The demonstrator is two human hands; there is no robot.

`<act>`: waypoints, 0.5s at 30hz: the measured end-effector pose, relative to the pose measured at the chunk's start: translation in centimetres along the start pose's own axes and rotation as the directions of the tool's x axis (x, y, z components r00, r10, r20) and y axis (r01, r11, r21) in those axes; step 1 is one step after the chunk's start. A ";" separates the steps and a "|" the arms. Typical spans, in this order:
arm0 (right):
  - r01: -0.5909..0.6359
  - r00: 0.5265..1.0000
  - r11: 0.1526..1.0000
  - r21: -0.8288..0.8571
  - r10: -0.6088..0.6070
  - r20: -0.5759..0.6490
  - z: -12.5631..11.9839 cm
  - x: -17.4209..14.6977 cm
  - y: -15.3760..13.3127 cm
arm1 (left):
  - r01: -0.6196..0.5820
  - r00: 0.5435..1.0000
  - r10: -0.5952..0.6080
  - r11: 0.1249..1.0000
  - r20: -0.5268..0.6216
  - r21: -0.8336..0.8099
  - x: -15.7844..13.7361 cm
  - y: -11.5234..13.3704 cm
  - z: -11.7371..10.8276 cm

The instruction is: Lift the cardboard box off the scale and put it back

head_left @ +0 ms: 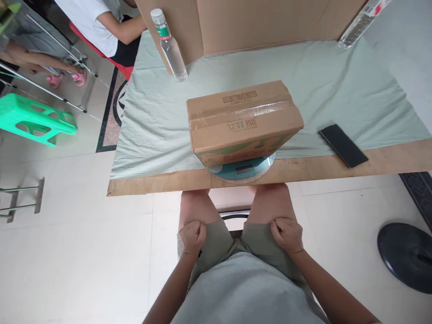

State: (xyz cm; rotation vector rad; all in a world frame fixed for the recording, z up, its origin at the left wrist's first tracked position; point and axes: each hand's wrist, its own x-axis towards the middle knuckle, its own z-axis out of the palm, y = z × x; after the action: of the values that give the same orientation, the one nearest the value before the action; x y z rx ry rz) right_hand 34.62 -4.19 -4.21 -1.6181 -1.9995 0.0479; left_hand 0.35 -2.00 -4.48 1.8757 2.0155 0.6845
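Observation:
Both fists rest on the thighs at the hems of the olive shorts (221,236). My left hand (193,236) is closed, fingers curled under, and nothing shows in it. Likewise closed, my right hand (287,234) lies on the other thigh with no object visible. In front of them, on the table, a taped cardboard box (245,121) with printed lettering sits tilted on a round glass scale (248,171). The scale's front part and small dark display show; the box hides its back. Neither hand touches the box or the scale.
A black phone (343,145) lies right of the box on the pale green cloth (151,135). Clear bottles (172,51) stand by a cardboard panel (256,22). Another person's arm (124,29) is at the far left; a green stool (37,117) stands on the floor.

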 end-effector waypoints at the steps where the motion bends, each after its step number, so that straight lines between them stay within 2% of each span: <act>1: -0.003 1.000 1.000 0.003 0.003 -0.001 0.0 0.0 -0.1 | -0.002 1.000 0.002 1.000 0.005 -0.010 0.0 0.0 -0.1; 9: -0.070 0.997 0.996 0.054 0.068 0.041 0.1 0.3 -0.4 | 0.056 0.998 -0.053 0.990 0.028 -0.131 0.8 0.1 -0.7; 12: -0.150 0.987 0.984 0.099 0.144 0.069 0.2 0.7 -1.1 | 0.092 0.995 -0.082 0.979 0.061 -0.184 1.2 0.5 -1.1; 15: -0.271 0.959 0.946 0.177 0.250 0.132 -1.0 2.0 -1.2 | 0.135 0.988 -0.107 0.951 0.113 -0.277 2.6 0.6 -2.3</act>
State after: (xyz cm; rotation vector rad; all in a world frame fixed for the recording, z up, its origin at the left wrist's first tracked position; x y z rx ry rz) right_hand 33.73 -3.00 -2.17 -1.7718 -1.7812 0.4262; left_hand -0.62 0.27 -2.00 1.5766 1.8428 0.7866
